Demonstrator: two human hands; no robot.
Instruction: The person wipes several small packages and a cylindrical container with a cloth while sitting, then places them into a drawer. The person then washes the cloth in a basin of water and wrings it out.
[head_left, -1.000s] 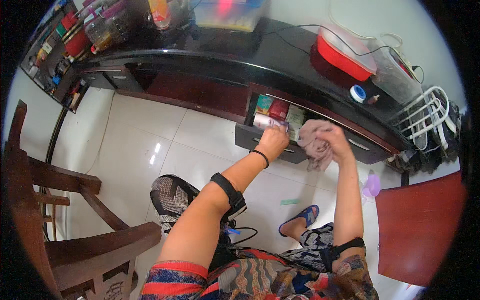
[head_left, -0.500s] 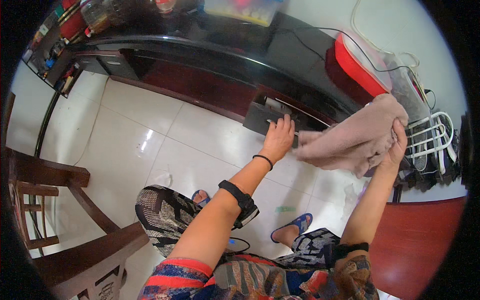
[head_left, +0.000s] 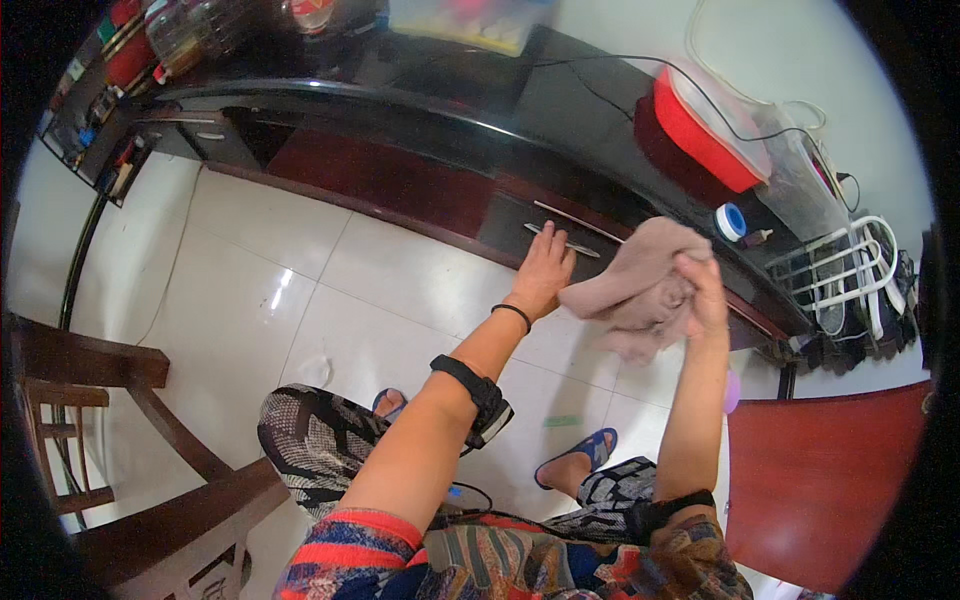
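The left hand (head_left: 543,272) is reaching forward to a dark drawer (head_left: 505,226) low in the long cabinet, its fingers extending, uncurled, over the drawer front and touching it at the slim silver handle (head_left: 583,249). The drawer front is sitting near the cabinet face — whether it is fully closing the gap, one cannot tell. The right hand (head_left: 707,290) is gripping a soft, pinkish-brown cloth (head_left: 640,268) by its right side, the fingers closing into the folds. The cloth is hanging bunched in the air just right of the left hand, covering part of the cabinet front from view. A black band (head_left: 512,316) is circling the left wrist. On the glossy black cabinet top (head_left: 440,85), a red tub (head_left: 700,130) is standing near the wall, and a blue-and-white roll (head_left: 731,221) is lying nearer the edge with a small dark bottle (head_left: 758,238) just beside it. A white rack (head_left: 848,275) is standing at the far right. Below, a blue slipper (head_left: 598,449) is resting on the pale tiled floor (head_left: 270,250) — near a green strip (head_left: 562,421) — while a dark wooden chair (head_left: 180,515) is filling the lower left.
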